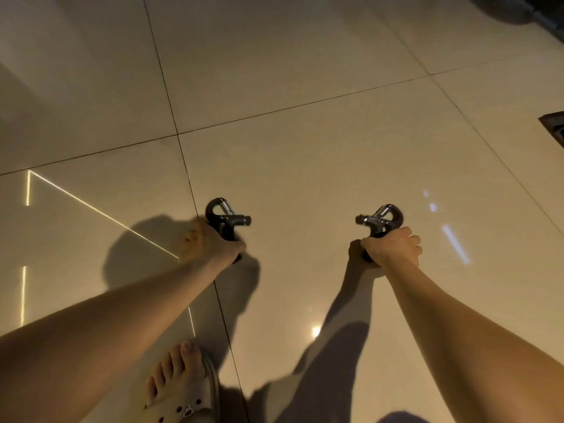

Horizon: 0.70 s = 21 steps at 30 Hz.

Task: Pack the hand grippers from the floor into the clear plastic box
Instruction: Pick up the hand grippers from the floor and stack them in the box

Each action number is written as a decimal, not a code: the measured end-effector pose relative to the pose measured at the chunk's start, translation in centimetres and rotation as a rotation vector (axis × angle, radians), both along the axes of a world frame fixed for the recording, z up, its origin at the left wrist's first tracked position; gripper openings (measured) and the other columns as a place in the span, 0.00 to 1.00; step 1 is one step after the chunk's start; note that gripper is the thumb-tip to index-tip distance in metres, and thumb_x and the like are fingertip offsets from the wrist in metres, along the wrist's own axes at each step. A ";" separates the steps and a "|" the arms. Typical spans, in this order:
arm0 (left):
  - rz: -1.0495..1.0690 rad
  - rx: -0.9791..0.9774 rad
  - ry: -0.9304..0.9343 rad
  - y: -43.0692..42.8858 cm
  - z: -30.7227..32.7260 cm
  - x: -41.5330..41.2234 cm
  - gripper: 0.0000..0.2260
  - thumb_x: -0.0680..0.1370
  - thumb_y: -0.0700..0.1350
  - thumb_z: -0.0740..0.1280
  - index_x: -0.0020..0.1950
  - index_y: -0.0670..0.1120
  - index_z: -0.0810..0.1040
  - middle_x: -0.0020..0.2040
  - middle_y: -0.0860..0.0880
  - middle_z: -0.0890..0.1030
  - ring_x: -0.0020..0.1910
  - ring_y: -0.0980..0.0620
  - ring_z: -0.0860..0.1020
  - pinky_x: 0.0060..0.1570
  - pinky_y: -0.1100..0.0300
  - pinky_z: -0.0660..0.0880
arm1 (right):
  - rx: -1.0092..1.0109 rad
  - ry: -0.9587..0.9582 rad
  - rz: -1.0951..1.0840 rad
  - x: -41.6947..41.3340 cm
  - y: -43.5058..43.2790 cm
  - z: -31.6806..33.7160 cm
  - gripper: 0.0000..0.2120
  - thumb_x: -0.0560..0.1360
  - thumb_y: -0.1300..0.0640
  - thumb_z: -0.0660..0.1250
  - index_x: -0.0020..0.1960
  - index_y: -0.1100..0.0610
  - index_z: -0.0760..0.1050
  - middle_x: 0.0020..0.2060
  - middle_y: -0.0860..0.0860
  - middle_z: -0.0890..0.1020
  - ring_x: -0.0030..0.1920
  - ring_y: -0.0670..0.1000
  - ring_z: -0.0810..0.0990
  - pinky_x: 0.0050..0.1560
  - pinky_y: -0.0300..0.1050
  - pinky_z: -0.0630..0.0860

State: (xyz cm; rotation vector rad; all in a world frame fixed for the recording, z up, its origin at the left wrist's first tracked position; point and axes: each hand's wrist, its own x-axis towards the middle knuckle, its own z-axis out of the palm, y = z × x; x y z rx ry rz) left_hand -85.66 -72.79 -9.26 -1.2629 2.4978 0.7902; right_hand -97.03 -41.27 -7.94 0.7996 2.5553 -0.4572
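I hold one hand gripper in each hand above the beige tiled floor. My left hand is closed around the handles of a black hand gripper, whose steel spring and knob stick out above my fist. My right hand grips the handles of a second black hand gripper, its spring and knob pointing left. Both sets of handles are mostly hidden inside my fists. The clear plastic box is not in view.
My left foot in a pale perforated sandal stands at the bottom centre. A dark object lies at the right edge, and a dark shape sits at the top right. Glossy floor tiles stretch ahead.
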 end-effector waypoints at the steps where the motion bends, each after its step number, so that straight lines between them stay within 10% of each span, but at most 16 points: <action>1: -0.070 -0.006 -0.040 0.3 0.1 0.3 0.43 0.57 0.64 0.72 0.67 0.47 0.66 0.56 0.46 0.77 0.54 0.42 0.78 0.53 0.46 0.79 | -0.020 -0.012 0.000 0.6 0.0 -0.2 0.39 0.68 0.45 0.75 0.69 0.61 0.61 0.64 0.61 0.69 0.66 0.64 0.69 0.62 0.57 0.75; 10: -0.273 0.090 0.046 3.8 3.6 2.9 0.20 0.68 0.47 0.74 0.53 0.50 0.66 0.39 0.51 0.77 0.36 0.51 0.77 0.33 0.59 0.71 | -0.281 0.099 -0.117 6.4 0.4 0.8 0.31 0.67 0.51 0.76 0.62 0.60 0.66 0.49 0.56 0.81 0.47 0.58 0.81 0.49 0.54 0.82; 21: -0.320 0.221 0.290 8.5 13.2 8.5 0.17 0.66 0.51 0.76 0.48 0.47 0.75 0.41 0.49 0.81 0.42 0.48 0.81 0.40 0.54 0.75 | -0.423 0.344 -0.021 15.4 5.3 9.5 0.23 0.67 0.53 0.76 0.54 0.59 0.69 0.39 0.52 0.76 0.37 0.51 0.75 0.35 0.48 0.72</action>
